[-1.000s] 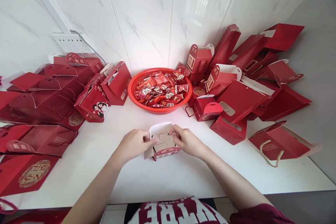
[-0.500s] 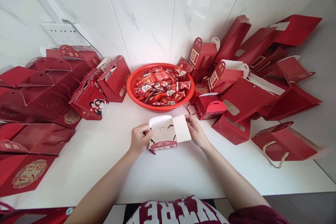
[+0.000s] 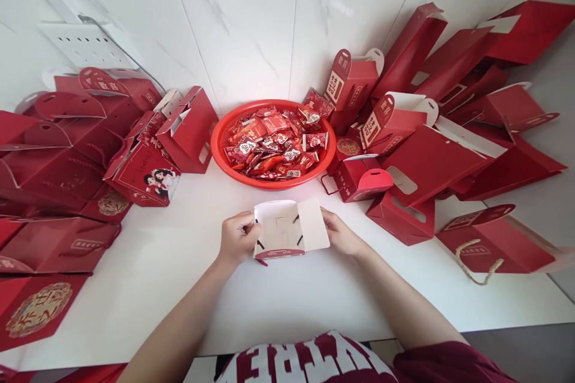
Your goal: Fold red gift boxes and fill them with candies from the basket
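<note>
The table [image 3: 278,305] is the biggest thing, white and flat; red boxes [image 3: 63,158] crowd its left and right sides; the basket [image 3: 273,185] comes next, red and round, near the wall; the small box [image 3: 278,228] is between the two hands, in front of the basket, on the table or just above it, I can't tell which; its top is open and its white inside faces up; it looks like thin card, so it should be very light; the card is probably stiff when flat but easy to bend at the folds, and a hard squeeze could dent or crease it; it may be a bit slippery if the red outside is shiny; the left hand [image 3: 237,236] pinches the left wall, thumb curled in by the edge; the right hand [image 3: 343,232] is at the white flap [image 3: 317,225] on the right, but its fingertips are hidden behind it, so I can't tell how tightly they hold; the side walls look like the best place to hold, down low with a soft pinch, because the flap would likely just swing; a tiny red cord [image 3: 262,262] pokes out at the bottom left, and it looks too floppy to lift by.
</note>
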`<state>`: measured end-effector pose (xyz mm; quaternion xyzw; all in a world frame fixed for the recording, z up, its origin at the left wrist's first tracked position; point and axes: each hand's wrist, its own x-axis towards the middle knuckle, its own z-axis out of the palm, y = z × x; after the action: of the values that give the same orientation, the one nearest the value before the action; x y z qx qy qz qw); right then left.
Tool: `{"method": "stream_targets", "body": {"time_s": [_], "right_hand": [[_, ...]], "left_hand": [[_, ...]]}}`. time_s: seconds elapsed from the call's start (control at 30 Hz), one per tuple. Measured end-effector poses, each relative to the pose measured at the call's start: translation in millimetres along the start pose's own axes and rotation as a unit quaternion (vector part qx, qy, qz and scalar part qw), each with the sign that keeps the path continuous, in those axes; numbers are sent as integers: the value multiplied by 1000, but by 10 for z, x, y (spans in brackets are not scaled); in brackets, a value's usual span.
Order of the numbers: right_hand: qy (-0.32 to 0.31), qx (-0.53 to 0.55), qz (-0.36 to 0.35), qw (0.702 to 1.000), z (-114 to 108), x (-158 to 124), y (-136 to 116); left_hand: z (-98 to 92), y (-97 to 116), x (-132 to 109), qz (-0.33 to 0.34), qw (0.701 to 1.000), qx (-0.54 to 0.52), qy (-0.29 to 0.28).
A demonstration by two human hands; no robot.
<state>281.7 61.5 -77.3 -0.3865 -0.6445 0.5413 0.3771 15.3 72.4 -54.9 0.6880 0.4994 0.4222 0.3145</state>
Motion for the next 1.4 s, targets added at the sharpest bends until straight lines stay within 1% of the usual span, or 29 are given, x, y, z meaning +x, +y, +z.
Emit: {"method": "stream_targets", "body": {"time_s": [0.1, 0.17, 0.27, 0.33, 0.37, 0.4, 0.43, 0.5, 0.57, 0.6, 0.67, 0.73, 0.9, 0.97, 1.03, 1.07, 1.1, 1.13, 1.17, 1.23, 1.27, 1.3, 1.33, 1.4], "right_hand": [[41, -112, -8, 993, -119, 28, -24], [64, -158, -8, 985, -146, 34, -30], [114, -203, -29, 972, -122, 9, -62], [152, -210, -40, 965, -106, -29, -120], [155, -202, -39, 966, -104, -52, -158], [140, -188, -32, 972, -105, -75, -198], [107, -170, -19, 979, -107, -95, -237], [14, -137, 5, 990, -100, -124, -296], [-59, -119, 16, 991, -76, -137, -324], [-77, -116, 17, 990, -60, -138, -327], [-93, -114, 24, 989, -40, -137, -321], [-95, -122, 32, 987, -50, -134, -306], [-53, -160, 26, 985, -169, -112, -267], [-62, -167, 26, 984, -208, -101, -268], [-86, -166, 28, 982, -235, -102, -288], [-87, -165, 22, 982, -246, -109, -307], [-65, -165, 10, 984, -254, -120, -333], [-16, -166, -11, 986, -257, -136, -364], [55, -166, -38, 984, -252, -154, -400], [199, -155, -105, 962, -211, -192, -483], [236, -150, -138, 950, -173, -209, -528], [237, -150, -167, 945, -127, -223, -574], [205, -154, -188, 948, -77, -233, -619], [107, -170, -200, 959, 14, -241, -705]], "left_hand": [[-4, 16, 3, -1, 1000, 2, -22], [9, 25, -6, -1, 1000, 4, -28], [30, 24, -25, -5, 1000, 9, -17], [37, 16, -33, -7, 1000, 15, -4], [38, 11, -35, -8, 1000, 17, 0], [38, 7, -36, -9, 1000, 18, 4], [39, 4, -36, -9, 1000, 19, 5], [40, -3, -31, -8, 1000, 20, 5], [40, -9, -25, -6, 1000, 20, 5], [38, -11, -21, -4, 1000, 20, 4], [30, -13, -13, -1, 1000, 20, 3], [17, -7, -5, 3, 1000, 19, 2], [2, 35, 21, 21, 999, 5, -29], [10, 61, 21, 27, 999, -2, -39], [18, 94, 5, 29, 999, -6, -36], [20, 115, -10, 29, 999, -7, -33], [18, 138, -28, 27, 999, -8, -32], [14, 163, -47, 25, 999, -10, -33], [7, 188, -66, 25, 999, -13, -38], [-9, 236, -96, 33, 997, -17, -60], [-17, 257, -105, 43, 996, -18, -75], [-24, 274, -109, 57, 994, -16, -89], [-29, 288, -111, 74, 992, -11, -101], [-34, 302, -110, 110, 988, -2, -111]]}}
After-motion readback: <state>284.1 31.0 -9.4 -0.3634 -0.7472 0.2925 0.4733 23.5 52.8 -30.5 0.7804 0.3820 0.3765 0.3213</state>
